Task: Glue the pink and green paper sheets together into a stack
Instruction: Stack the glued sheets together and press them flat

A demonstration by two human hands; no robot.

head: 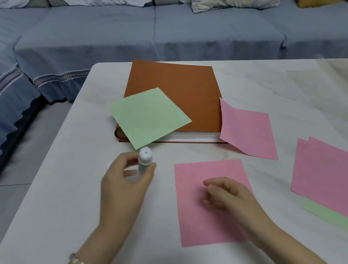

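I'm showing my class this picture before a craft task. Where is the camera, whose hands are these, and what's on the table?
No machine here: one camera sits on a person's head, looking down, so both hands are the wearer's. The left hand grips a glue stick. The right hand holds nothing, fingers loosely curled over a flat pink sheet on the white table. Behind, a green sheet lies on a brown book; another pink sheet leans against it. At right, more pink sheets overlie green paper.
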